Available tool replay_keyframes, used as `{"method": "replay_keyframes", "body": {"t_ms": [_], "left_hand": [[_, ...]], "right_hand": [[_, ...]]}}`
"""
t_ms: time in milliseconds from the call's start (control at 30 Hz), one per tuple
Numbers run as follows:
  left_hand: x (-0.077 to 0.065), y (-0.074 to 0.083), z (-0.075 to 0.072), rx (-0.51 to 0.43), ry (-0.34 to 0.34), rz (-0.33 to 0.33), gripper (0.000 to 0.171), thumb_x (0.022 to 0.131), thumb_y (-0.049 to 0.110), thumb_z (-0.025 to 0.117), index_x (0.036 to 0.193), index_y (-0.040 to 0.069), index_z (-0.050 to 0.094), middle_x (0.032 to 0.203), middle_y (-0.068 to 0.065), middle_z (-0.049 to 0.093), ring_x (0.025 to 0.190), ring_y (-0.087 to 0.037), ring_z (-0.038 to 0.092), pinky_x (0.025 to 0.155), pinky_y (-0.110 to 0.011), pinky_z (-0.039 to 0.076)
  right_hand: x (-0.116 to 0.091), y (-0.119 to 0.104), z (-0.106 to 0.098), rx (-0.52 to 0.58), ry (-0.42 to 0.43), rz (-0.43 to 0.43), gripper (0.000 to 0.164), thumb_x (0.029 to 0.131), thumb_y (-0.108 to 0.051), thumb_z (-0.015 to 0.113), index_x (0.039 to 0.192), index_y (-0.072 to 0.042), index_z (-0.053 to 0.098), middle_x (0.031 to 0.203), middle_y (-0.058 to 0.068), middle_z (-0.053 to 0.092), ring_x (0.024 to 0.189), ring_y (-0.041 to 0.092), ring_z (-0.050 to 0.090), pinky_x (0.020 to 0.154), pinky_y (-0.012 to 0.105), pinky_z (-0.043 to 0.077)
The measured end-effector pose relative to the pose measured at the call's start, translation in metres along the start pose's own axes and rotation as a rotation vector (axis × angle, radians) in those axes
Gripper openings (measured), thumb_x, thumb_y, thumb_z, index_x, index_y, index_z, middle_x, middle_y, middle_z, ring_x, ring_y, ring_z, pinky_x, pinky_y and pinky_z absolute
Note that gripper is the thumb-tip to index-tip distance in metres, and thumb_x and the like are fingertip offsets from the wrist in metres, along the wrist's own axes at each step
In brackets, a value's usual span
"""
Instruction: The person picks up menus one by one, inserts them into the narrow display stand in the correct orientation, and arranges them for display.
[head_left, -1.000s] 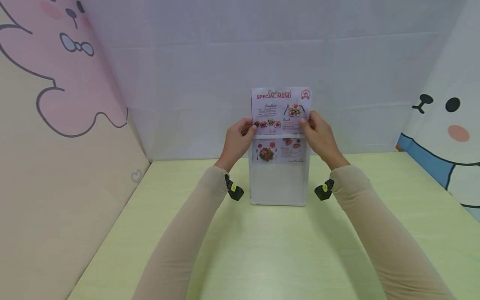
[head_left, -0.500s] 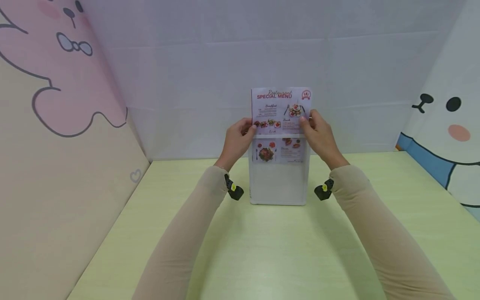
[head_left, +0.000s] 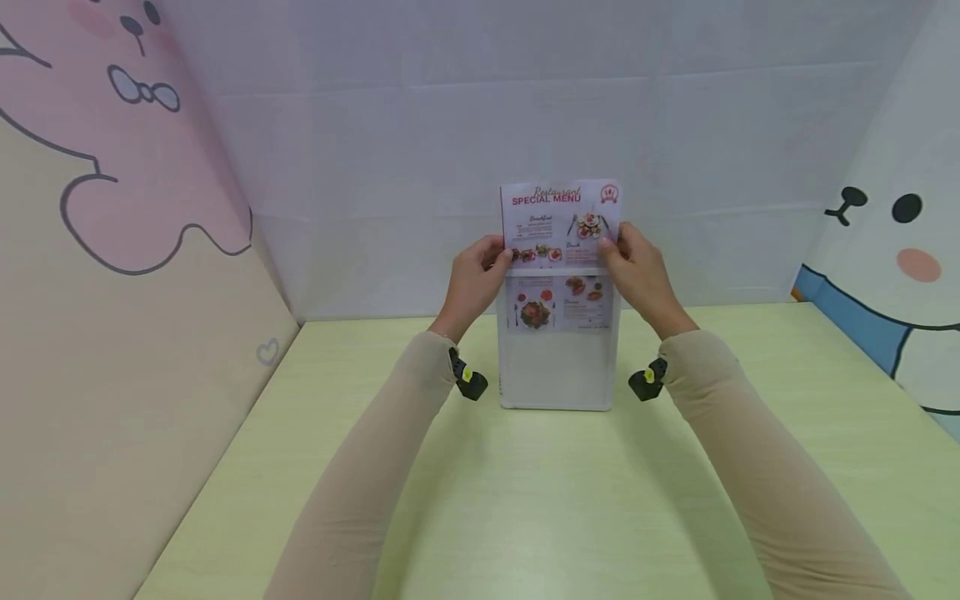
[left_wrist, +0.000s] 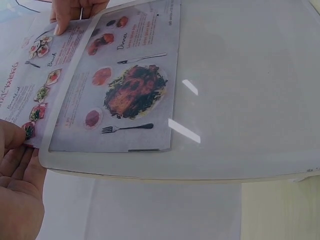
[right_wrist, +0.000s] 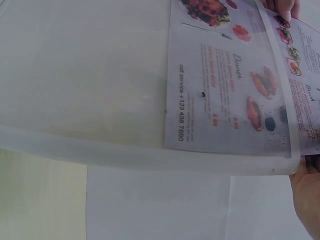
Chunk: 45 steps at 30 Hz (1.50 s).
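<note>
A printed restaurant menu sheet (head_left: 558, 225) stands partly inside a clear, white-edged upright holder (head_left: 557, 371). Its upper half sticks out above the holder's top edge; the lower half shows through the clear front. My left hand (head_left: 476, 279) pinches the sheet's left edge, thumb in front, just above the holder's rim. On the opposite edge my right hand (head_left: 640, 271) pinches it the same way. In the left wrist view the menu's lower part (left_wrist: 132, 95) lies behind the clear panel. The right wrist view shows the sheet's bottom edge well short of the holder's base.
The holder stands on a pale yellow-green table (head_left: 510, 500), close to a white back sheet (head_left: 450, 150). Side panels with cartoon animals flank the table: a pink one (head_left: 150, 167) at left, a white one (head_left: 885, 233) at right.
The menu sheet has slid slightly down into the holder, its top edge now lower and a little tilted. Both hands and the holder stay nearly in place.
</note>
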<state>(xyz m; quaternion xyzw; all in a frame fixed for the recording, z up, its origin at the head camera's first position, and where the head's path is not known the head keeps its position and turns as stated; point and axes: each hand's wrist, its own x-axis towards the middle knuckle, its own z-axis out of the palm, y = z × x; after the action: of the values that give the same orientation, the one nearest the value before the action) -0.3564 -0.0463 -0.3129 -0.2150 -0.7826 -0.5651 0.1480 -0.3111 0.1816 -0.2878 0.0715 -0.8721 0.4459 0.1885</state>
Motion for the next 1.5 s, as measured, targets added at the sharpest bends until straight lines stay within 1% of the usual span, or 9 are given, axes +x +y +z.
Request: {"method": "replay_keyframes", "body": {"t_ms": [100,200,367,700,967,1100,1167,1367,1500], "left_hand": [[-0.0005,0.0002,-0.0007,0.001,0.006,0.005,0.023,0.098,0.02,0.054,0.115,0.006,0.065,0.111,-0.01,0.07,0.095,-0.018,0.066,0.083,-0.032,0.053],[-0.0012,0.0009,-0.0012,0.001,0.006,0.005,0.023,0.098,0.019,0.054,0.114,0.006,0.065,0.111,-0.011,0.07,0.094,-0.018,0.066,0.083,-0.032,0.053],[-0.0015,0.001,-0.0016,0.0,-0.001,0.0,0.023,0.099,0.019,0.054,0.114,0.006,0.064,0.111,-0.011,0.07,0.093,-0.018,0.066,0.082,-0.031,0.053],[-0.0017,0.0002,-0.002,-0.005,-0.005,-0.002,0.023,0.099,0.02,0.054,0.114,0.007,0.065,0.11,-0.009,0.07,0.093,-0.017,0.066,0.082,-0.031,0.053],[-0.002,0.0009,-0.0024,0.004,-0.001,0.001,0.023,0.099,0.02,0.054,0.115,0.007,0.064,0.111,-0.01,0.07,0.096,-0.018,0.066,0.084,-0.032,0.053],[-0.0019,0.0013,-0.0023,0.007,-0.002,0.006,0.023,0.099,0.019,0.053,0.114,0.006,0.064,0.112,-0.011,0.069,0.097,-0.019,0.066,0.085,-0.032,0.053],[-0.0019,0.0012,-0.0021,0.004,-0.003,0.006,0.022,0.099,0.019,0.053,0.114,0.006,0.064,0.112,-0.011,0.069,0.097,-0.019,0.066,0.085,-0.032,0.053],[-0.0017,0.0003,-0.0015,-0.004,-0.005,0.01,0.022,0.099,0.018,0.053,0.113,0.006,0.064,0.11,-0.011,0.07,0.095,-0.018,0.066,0.083,-0.032,0.053],[-0.0012,0.0013,-0.0013,-0.007,-0.012,-0.003,0.022,0.099,0.018,0.053,0.114,0.006,0.064,0.111,-0.011,0.07,0.095,-0.019,0.066,0.083,-0.031,0.053]], "right_hand": [[0.0002,-0.0004,0.0007,-0.001,0.009,-0.004,0.037,0.102,-0.035,0.042,0.117,-0.001,0.049,0.113,0.021,0.062,0.091,0.024,0.052,0.075,0.032,0.04],[-0.0001,-0.0005,0.0011,0.015,0.006,-0.01,0.039,0.101,-0.039,0.041,0.118,-0.004,0.048,0.113,0.021,0.063,0.092,0.025,0.054,0.076,0.033,0.041],[-0.0015,-0.0003,0.0015,0.03,0.005,-0.019,0.04,0.101,-0.044,0.038,0.12,-0.009,0.044,0.104,0.019,0.063,0.087,0.025,0.053,0.074,0.034,0.04],[-0.001,0.0,0.0025,-0.01,0.026,-0.023,0.035,0.102,-0.038,0.04,0.114,-0.005,0.047,0.097,0.018,0.059,0.082,0.022,0.047,0.068,0.032,0.036],[-0.001,-0.0012,0.0027,-0.016,0.024,-0.016,0.035,0.102,-0.032,0.042,0.115,-0.001,0.05,0.109,0.019,0.061,0.088,0.023,0.05,0.073,0.031,0.039],[-0.001,-0.0012,0.0024,-0.015,0.024,-0.013,0.035,0.101,-0.031,0.043,0.115,0.0,0.051,0.112,0.02,0.062,0.09,0.024,0.052,0.074,0.031,0.04],[-0.0011,-0.0007,0.0022,-0.003,0.023,-0.011,0.036,0.101,-0.033,0.044,0.116,-0.001,0.051,0.113,0.02,0.063,0.091,0.024,0.053,0.075,0.031,0.04],[-0.0026,-0.0001,0.0012,0.053,0.004,-0.003,0.044,0.101,-0.047,0.038,0.122,-0.009,0.043,0.111,0.021,0.064,0.091,0.026,0.055,0.077,0.035,0.04],[-0.003,0.0007,0.0006,0.074,-0.004,-0.006,0.046,0.101,-0.048,0.037,0.124,-0.009,0.041,0.115,0.021,0.063,0.096,0.029,0.057,0.083,0.041,0.042]]}}
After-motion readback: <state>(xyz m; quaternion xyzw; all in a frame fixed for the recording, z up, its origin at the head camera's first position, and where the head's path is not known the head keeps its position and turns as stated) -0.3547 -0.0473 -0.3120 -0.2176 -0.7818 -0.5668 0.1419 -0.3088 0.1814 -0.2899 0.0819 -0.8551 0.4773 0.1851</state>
